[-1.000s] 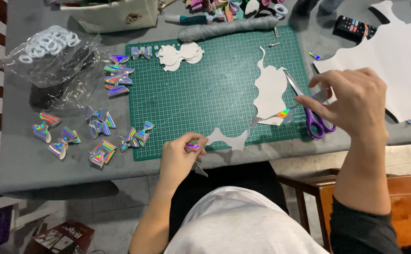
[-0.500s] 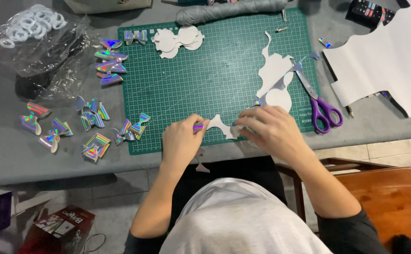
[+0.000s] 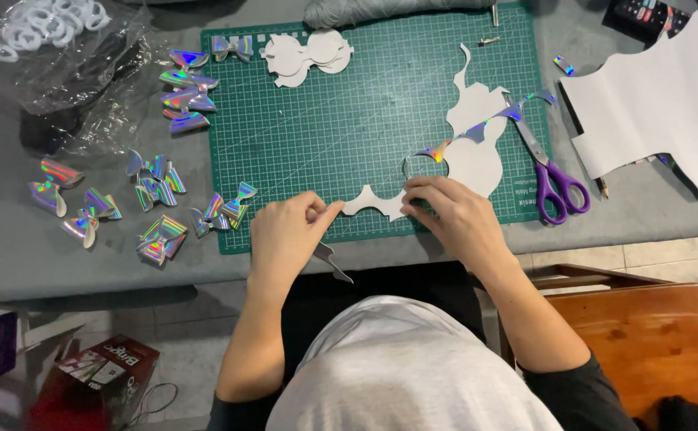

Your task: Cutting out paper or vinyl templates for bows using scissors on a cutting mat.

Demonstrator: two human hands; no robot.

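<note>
white cutout pinched between left hand and right hand; bag holds white rings.

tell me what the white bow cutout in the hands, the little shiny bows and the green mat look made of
White bow cutout: thin flat sheet, matte white, maybe paper or faux-leather backing. Shiny bows: holographic film or foil-faced sheet, rainbow glare. Green mat: likely rubbery cutting mat, matte with a printed grid.
</note>
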